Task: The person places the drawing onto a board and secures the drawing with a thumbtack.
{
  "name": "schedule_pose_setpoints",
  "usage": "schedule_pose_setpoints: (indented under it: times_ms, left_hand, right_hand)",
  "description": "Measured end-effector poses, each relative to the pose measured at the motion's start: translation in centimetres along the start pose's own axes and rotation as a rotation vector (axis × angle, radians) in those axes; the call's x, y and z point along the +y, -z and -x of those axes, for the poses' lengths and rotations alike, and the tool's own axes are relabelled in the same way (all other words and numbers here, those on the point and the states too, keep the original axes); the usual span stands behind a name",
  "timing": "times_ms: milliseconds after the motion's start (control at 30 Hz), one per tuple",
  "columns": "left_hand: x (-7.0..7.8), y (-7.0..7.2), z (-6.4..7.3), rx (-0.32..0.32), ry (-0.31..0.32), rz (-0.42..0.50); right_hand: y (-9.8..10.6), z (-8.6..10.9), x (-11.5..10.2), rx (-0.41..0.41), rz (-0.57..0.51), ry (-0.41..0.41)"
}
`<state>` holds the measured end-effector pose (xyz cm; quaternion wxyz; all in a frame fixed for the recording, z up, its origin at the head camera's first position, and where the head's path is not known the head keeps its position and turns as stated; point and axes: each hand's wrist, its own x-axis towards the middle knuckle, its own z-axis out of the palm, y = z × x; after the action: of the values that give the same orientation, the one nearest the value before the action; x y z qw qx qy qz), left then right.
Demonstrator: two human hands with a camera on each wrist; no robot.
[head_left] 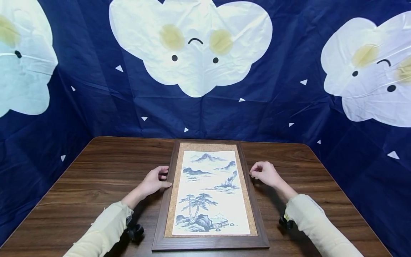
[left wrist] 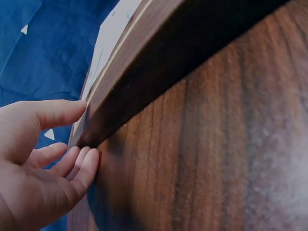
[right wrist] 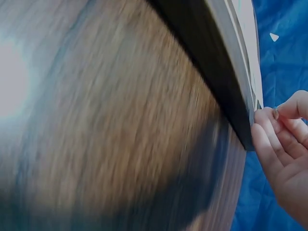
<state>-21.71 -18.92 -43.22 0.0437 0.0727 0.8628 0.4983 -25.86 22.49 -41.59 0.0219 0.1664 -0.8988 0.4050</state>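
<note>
Between my hands lies a cork board in a dark wooden frame. On the cork rests a white sheet with an ink landscape of mountains, pines and rocks. My left hand rests at the frame's left side, thumb at the upper edge and loosely bent fingers low along the side in the left wrist view. Beside the frame's right side, my right hand pinches a small brownish object between thumb and index finger; I cannot tell its kind. Its other fingers lie right at the frame's side.
The brown wood-grain table extends to both sides of the frame. A dark blue cloth with white clouds hangs behind and around it. Dark wrist devices hang beneath both cream sleeves.
</note>
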Motion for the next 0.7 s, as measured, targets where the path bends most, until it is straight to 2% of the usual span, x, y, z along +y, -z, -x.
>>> schedule_pose_setpoints:
  times_ms: [200, 467, 700]
  left_hand:
    - [-0.5, 0.1, 0.1, -0.008, 0.006, 0.036]
    - [-0.9, 0.1, 0.0, -0.017, 0.024, 0.044]
    - [-1.0, 0.2, 0.0, -0.025, 0.028, 0.054]
  right_hand:
    - [-1.0, -0.3, -0.5, -0.08, -0.183, -0.05]
    - [-1.7, -0.9, -1.0, -0.156, -0.275, -0.025]
    - [-2.0, -1.3, -1.4, -0.188, -0.392, -0.065]
